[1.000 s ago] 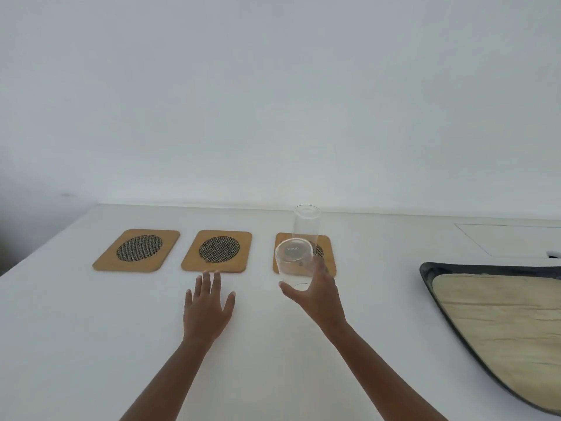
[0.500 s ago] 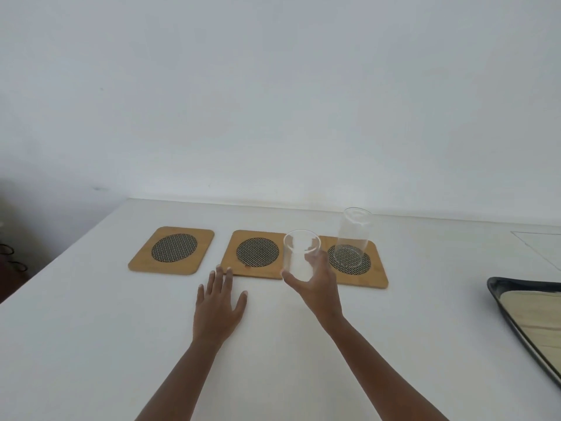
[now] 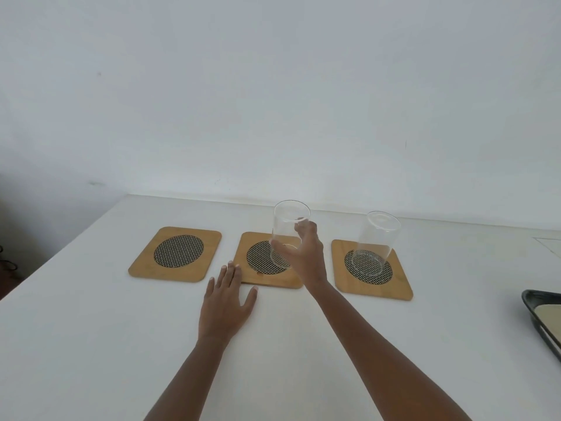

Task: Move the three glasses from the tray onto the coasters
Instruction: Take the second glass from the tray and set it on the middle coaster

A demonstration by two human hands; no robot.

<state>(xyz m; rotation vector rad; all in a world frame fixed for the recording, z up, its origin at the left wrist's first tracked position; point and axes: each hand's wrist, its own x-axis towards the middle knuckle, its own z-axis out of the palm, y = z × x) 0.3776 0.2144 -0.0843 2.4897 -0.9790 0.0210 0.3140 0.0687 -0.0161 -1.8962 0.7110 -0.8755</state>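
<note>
Three wooden coasters with dark woven centres lie in a row on the white table. My right hand (image 3: 305,256) grips a clear glass (image 3: 287,229) over the middle coaster (image 3: 258,276); whether its base touches the coaster I cannot tell. Another clear glass (image 3: 376,243) stands upright on the right coaster (image 3: 400,284). The left coaster (image 3: 176,253) has nothing on it. My left hand (image 3: 226,302) lies flat on the table, fingers spread, fingertips at the middle coaster's front edge. Only a corner of the dark tray (image 3: 538,314) shows at the right edge.
A white wall runs behind the table. The table's left edge slants from the far left corner toward me, with dark floor beyond it. A faint rectangular outline (image 3: 549,243) marks the tabletop at the far right.
My right hand has carried the glass leftward and forward, from in front of the right coaster to over the middle coaster. The view has shifted left, pushing the tray almost out of frame.
</note>
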